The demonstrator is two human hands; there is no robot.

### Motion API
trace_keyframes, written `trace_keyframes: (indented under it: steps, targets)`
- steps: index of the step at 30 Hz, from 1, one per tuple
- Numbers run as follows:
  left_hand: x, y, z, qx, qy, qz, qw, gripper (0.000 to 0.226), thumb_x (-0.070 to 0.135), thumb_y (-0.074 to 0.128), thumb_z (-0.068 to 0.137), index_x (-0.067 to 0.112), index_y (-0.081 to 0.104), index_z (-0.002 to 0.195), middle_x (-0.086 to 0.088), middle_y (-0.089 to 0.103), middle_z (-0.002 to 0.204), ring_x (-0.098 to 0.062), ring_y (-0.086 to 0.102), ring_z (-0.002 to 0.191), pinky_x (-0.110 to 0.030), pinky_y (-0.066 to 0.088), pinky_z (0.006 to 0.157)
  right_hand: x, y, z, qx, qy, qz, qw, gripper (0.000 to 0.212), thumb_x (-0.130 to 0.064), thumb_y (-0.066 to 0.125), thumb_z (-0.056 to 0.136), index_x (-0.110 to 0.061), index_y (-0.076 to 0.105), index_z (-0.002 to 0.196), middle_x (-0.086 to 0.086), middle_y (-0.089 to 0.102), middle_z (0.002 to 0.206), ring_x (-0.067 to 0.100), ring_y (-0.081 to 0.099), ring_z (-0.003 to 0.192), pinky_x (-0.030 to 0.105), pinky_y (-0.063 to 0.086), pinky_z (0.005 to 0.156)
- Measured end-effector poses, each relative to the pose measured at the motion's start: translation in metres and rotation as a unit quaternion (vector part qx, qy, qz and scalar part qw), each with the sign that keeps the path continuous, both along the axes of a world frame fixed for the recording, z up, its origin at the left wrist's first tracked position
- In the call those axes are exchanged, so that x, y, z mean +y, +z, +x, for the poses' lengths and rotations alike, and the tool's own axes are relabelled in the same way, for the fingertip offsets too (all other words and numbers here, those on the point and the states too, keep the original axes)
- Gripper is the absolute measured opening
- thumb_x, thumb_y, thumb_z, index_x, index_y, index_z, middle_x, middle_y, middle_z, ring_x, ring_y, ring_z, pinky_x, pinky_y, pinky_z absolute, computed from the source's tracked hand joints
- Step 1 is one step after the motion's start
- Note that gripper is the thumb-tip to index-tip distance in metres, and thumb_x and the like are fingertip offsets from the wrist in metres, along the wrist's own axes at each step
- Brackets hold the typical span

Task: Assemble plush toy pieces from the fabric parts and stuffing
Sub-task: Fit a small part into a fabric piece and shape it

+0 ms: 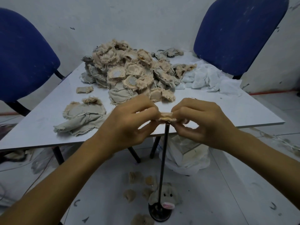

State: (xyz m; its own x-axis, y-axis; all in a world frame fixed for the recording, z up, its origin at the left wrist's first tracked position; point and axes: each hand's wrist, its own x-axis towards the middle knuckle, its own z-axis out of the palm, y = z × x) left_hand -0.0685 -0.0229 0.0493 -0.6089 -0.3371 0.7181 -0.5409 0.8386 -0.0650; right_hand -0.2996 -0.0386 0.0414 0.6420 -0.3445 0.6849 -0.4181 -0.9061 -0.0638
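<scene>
A small beige fabric piece [165, 116] sits on the tip of an upright black rod [164, 159]. My left hand [129, 120] pinches its left end and my right hand [201, 120] pinches its right end. The rod stands on a round black base [159, 212] on the floor. A large pile of beige and grey fabric parts [129, 73] lies on the white table [227, 109]. A flat grey fabric piece [81, 119] lies at the table's front left.
White stuffing material [209, 78] lies at the table's right rear. Blue chairs stand at the left [24, 59] and right [238, 33]. On the floor lie a grey plush head [167, 195], several small beige pieces [134, 177] and a white plastic bag [186, 158].
</scene>
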Motion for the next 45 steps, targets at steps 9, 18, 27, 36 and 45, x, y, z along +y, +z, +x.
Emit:
trace_keyframes:
  steps: [9, 18, 27, 36, 45]
  targets:
    - [0.006, -0.017, -0.003, -0.009, -0.021, -0.034, 0.999, 0.015, 0.005, 0.066, 0.091, -0.005, 0.07, 0.081, -0.016, 0.065, 0.081, -0.032, 0.058, 0.069, -0.043, 0.046, 0.058, 0.008, -0.017, -0.003, 0.033, -0.015, -0.05, 0.998, 0.012, -0.013, 0.066, 0.091, -0.002, 0.071, 0.093, 0.011, 0.066, 0.091, 0.027, 0.058, 0.074, 0.041, 0.048, 0.051]
    - [0.014, -0.044, -0.004, 0.003, -0.006, 0.043, 0.999, 0.009, 0.003, 0.067, 0.09, -0.006, 0.068, 0.088, -0.016, 0.062, 0.091, -0.03, 0.056, 0.078, -0.041, 0.046, 0.063, 0.02, -0.041, 0.0, 0.012, -0.009, 0.044, 0.999, 0.009, -0.009, 0.063, 0.089, -0.001, 0.066, 0.09, 0.007, 0.058, 0.085, 0.02, 0.051, 0.074, 0.036, 0.045, 0.059]
    - [0.007, -0.026, -0.015, 0.328, -0.121, 0.424, 0.835, 0.013, 0.021, 0.073, 0.074, 0.016, 0.067, 0.086, 0.0, 0.061, 0.096, -0.019, 0.06, 0.094, -0.031, 0.05, 0.08, 0.013, -0.02, 0.015, -0.228, 0.001, 0.366, 0.902, 0.011, -0.027, 0.065, 0.09, -0.016, 0.064, 0.087, -0.005, 0.063, 0.085, 0.012, 0.06, 0.08, 0.029, 0.053, 0.066]
    - [0.007, -0.01, -0.016, 0.345, -0.175, 0.404, 0.829, 0.013, 0.013, 0.069, 0.077, 0.015, 0.063, 0.088, 0.004, 0.064, 0.09, -0.02, 0.058, 0.084, -0.035, 0.046, 0.072, 0.014, -0.004, 0.02, -0.29, 0.074, 0.414, 0.86, 0.012, -0.021, 0.061, 0.091, -0.01, 0.062, 0.088, 0.0, 0.065, 0.08, 0.009, 0.063, 0.074, 0.026, 0.055, 0.066]
    - [0.011, -0.02, -0.014, 0.247, -0.088, 0.27, 0.926, 0.016, 0.012, 0.064, 0.083, -0.003, 0.062, 0.085, -0.012, 0.063, 0.084, -0.035, 0.058, 0.075, -0.051, 0.049, 0.066, 0.018, -0.016, 0.014, -0.227, 0.036, 0.357, 0.905, 0.009, -0.027, 0.069, 0.085, -0.02, 0.063, 0.087, 0.0, 0.062, 0.082, 0.019, 0.062, 0.076, 0.043, 0.057, 0.065]
